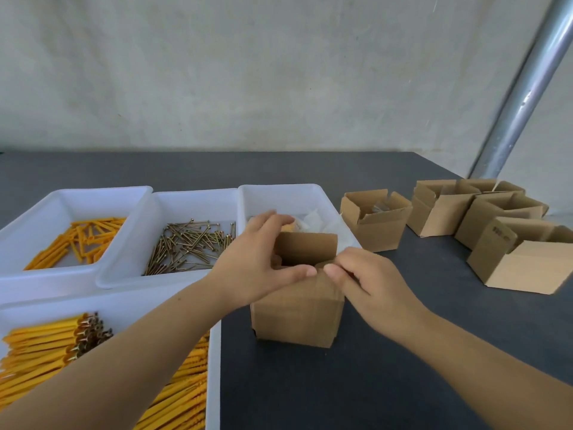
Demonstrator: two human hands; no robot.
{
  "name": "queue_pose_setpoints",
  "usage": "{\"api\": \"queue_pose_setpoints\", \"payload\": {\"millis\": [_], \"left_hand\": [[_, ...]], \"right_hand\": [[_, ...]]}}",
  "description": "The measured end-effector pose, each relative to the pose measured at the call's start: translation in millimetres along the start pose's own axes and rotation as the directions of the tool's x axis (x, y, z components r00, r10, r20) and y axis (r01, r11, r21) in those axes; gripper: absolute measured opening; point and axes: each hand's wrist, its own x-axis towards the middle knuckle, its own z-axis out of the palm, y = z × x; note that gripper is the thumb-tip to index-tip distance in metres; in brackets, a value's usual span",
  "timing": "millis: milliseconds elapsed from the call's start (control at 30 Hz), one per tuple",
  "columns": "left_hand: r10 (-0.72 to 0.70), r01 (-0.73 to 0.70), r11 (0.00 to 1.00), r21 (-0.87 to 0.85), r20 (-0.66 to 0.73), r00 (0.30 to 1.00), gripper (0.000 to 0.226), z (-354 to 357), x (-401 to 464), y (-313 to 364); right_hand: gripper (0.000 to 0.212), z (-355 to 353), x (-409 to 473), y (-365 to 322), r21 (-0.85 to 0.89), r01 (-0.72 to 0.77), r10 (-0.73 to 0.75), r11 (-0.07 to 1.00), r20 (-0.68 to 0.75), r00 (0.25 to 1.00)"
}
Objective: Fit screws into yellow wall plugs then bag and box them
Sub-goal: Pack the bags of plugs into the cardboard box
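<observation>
I am at the boxing step: my left hand (263,262) and right hand (369,283) each pinch a top flap of the small cardboard box (297,311) standing on the dark worktop (387,367) just before me, far flap upright. Next, I judge, the flaps want folding shut in order. Nearest left, one tray of fitted plugs (46,346). Beyond, three white trays: yellow plugs (80,240), loose screws (189,246), bagged sets (313,221). Far right, about five open boxes (376,221), the farthest hard to separate.

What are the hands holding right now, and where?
Both hands, left and right, grip the small cardboard box at its top flaps.
</observation>
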Motion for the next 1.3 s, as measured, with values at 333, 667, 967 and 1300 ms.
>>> {"api": "queue_pose_setpoints", "payload": {"millis": [333, 667, 967, 1300], "left_hand": [[0.299, -0.213, 0.872, 0.441, -0.135, 0.944, 0.048, 17.2, -8.5, -4.9], [0.195, -0.247, 0.955, 0.165, 0.28, 0.94, 0.08, 9.3, -9.9, -28.5], [-0.267, 0.672, 0.523, -0.525, 0.647, 0.714, 0.066, -18.0, -3.6, -23.8], [-0.252, 0.857, 0.459, -0.234, 0.891, 0.378, 0.077, -8.4, 13.8, -30.6]], "right_hand": [[0.035, 21.2, -1.7, 12.9, -0.196, 0.057, -0.07, 0.979, -0.059, 0.996], [0.075, 7.5, -9.2, 32.3, -0.119, 0.181, -0.145, 0.976, 0.261, 0.954], [0.099, -25.3, -0.2, 30.1, -0.192, 0.304, -0.288, 0.933, 0.105, 0.952], [0.072, -5.3, -4.7, 38.2, -0.028, 0.546, -0.539, 0.837, 0.136, 0.832]]}}
